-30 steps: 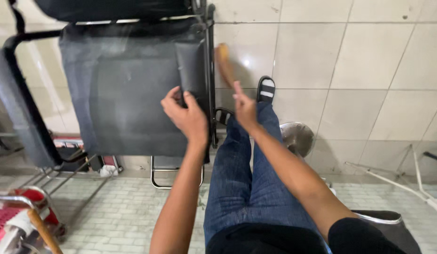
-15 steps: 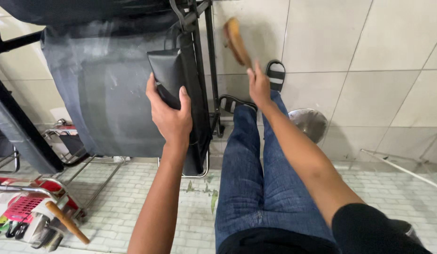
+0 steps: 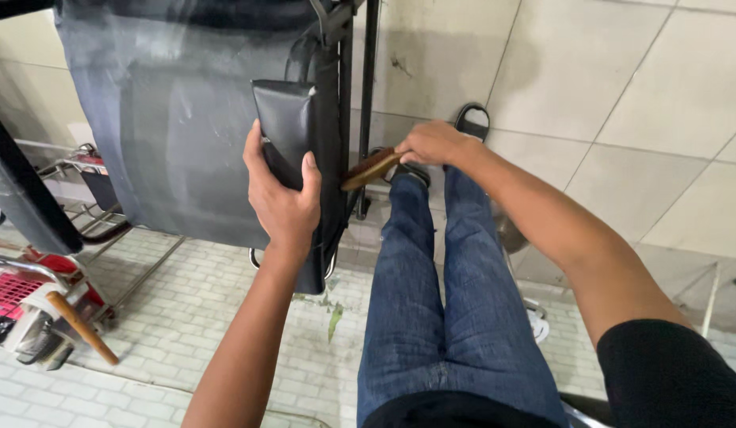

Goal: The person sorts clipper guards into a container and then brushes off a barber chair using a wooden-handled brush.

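Gripping black pad (image 3: 287,127) in left hand (image 3: 282,198) | right hand (image 3: 433,143) holds wooden handle (image 3: 369,170)

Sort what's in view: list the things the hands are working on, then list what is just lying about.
In hand:
- left hand gripping the black padded flap of the folding chair
- right hand holding the brown wooden-handled tool against the chair frame

Lying about:
- red basket
- wooden-handled hammer
- green leaf on the floor
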